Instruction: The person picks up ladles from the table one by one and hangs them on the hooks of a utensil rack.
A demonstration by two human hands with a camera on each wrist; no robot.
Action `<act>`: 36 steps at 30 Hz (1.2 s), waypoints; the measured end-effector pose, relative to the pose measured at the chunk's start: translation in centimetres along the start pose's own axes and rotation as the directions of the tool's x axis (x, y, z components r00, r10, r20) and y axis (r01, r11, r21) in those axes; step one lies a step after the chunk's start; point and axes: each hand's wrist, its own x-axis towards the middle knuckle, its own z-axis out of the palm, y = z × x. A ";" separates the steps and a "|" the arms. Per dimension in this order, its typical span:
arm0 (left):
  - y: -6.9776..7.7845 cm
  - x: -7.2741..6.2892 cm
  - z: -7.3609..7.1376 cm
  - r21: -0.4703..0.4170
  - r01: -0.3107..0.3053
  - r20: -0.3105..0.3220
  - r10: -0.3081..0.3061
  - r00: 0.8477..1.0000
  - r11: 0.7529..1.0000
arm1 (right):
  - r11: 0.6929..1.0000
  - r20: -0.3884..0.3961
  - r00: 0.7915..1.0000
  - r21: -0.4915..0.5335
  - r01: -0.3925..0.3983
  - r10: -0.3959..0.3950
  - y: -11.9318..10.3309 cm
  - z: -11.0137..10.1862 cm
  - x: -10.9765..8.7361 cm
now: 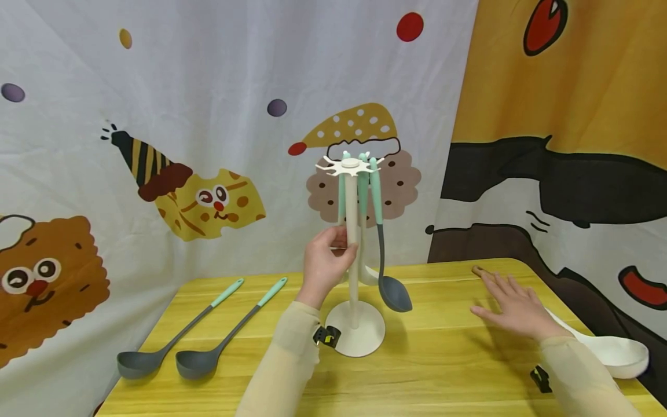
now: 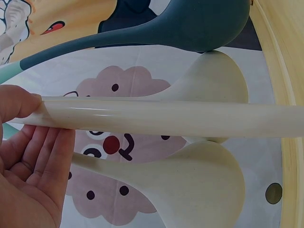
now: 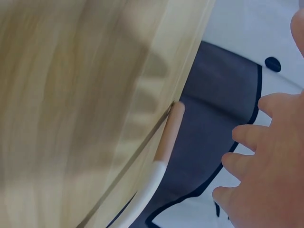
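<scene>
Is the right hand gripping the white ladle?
No, the right wrist view shows the right hand with its fingers spread and a gap between them and the handle of the white ladle.

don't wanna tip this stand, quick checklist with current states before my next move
1. Stand upright: ok, base on the table.
2. Left hand gripping the pole: ok.
3. Right hand free: ok, holding nothing.
4. Hooks free: ok, some front ones bare.
5. Loose grey ladles hung: not ok, both lie on the table.
6. White ladle fully supported: cannot tell, bowl near table's edge.
</scene>
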 end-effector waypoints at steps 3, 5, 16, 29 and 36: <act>0.0 0.0 0.0 0.003 0.000 -0.001 0.000 1.000 1.000 | 1.000 0.001 1.000 -0.005 -0.019 0.019 0.7 -0.1 -0.1; 0.0 0.0 0.0 0.004 -0.002 -0.002 0.002 1.000 1.000 | 0.999 0.002 1.000 -0.010 -0.030 0.030 1.2 0.0 -0.2; 0.2 0.0 -0.2 -0.005 0.007 -0.002 -0.007 1.000 1.000 | 0.995 0.023 0.995 -0.012 -0.097 0.097 3.6 -0.5 -0.8; 0.2 0.1 -0.1 0.012 0.020 0.009 -0.020 1.000 1.000 | 0.985 0.063 0.983 -0.020 -0.170 0.171 5.1 -1.4 -1.4; 0.2 0.0 -0.1 0.004 0.023 0.008 -0.023 1.000 1.000 | 0.981 0.070 0.979 -0.034 -0.189 0.191 6.1 -1.4 -1.7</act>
